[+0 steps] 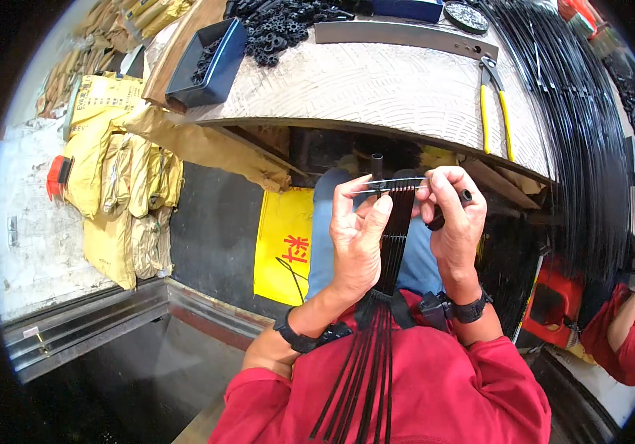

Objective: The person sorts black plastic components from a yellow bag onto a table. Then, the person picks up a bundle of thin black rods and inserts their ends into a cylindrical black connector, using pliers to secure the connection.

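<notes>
Up in front of the chest, the left hand (pixel 358 237) and the right hand (pixel 452 222) work close together on a bundle of thin black strips (pixel 395 244); the strips run from the fingers down over the red-sleeved lap and fan out toward the lower edge. Left grip is narrow, thumb and fingers pinched on the strips just below a small black tube (pixel 377 164) that stands upright above the fingertips; right grip is closed on the other end of the same cross strip, and a short black sleeve piece (pixel 465 197) sits tucked against its outer fingers. Both wrists wear black bands.

Beyond the hands lies the table (pixel 376 81), its top patterned metal; yellow-handled pliers (pixel 495 103) rest on it toward the right, a long grey metal bar (pixel 406 35) lies across the far side, a dark blue bin (pixel 210 63) sits at the left corner, and a heap of small black ring parts (pixel 280 26) lies beside it. A thick sheaf of long black rods (pixel 584 133) drapes over the table's right end. Yellow sacks (pixel 121 185) are stacked on the floor at left; another person's red sleeve (pixel 628 333) shows at the far right.
</notes>
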The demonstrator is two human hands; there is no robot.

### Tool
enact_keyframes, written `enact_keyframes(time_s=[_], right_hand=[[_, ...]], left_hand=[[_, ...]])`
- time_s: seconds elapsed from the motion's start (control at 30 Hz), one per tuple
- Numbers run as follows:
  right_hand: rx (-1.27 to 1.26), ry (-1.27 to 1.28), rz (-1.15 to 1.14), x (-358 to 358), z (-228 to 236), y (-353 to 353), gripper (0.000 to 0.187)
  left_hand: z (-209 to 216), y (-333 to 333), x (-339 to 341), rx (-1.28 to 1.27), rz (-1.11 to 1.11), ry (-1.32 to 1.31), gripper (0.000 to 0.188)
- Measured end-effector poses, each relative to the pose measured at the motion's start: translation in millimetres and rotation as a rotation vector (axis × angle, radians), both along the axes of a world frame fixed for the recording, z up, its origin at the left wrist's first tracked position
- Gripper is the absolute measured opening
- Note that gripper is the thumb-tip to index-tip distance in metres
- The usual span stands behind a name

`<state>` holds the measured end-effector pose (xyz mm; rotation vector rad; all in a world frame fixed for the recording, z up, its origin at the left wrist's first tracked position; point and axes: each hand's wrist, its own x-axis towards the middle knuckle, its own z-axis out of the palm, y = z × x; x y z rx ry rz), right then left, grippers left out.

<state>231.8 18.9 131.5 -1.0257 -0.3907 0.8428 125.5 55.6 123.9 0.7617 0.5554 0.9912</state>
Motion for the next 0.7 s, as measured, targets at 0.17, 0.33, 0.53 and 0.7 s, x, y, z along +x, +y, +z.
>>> enact_keyframes(time_s=[0.17,0.33,0.53,0.7], right_hand=[[0.018,0.005,0.071,-9,-2,-4,0.046],[0.034,-0.362,0.09,-14,-14,2,0.027],[0.091,-0.177,0.079,-13,-16,3,0.023],[0.053,-0.151,0.074,-17,-11,3,0.029]], left_hand=[[4,-2,-4,-0.022,-0.007,0.001,0.029],[-1,-2,-7,0.032,0.085,0.047,0.033],[0,-4,-11,-0.02,0.074,0.003,0.031],[0,-4,-9,0.024,0.079,0.02,0.031]])
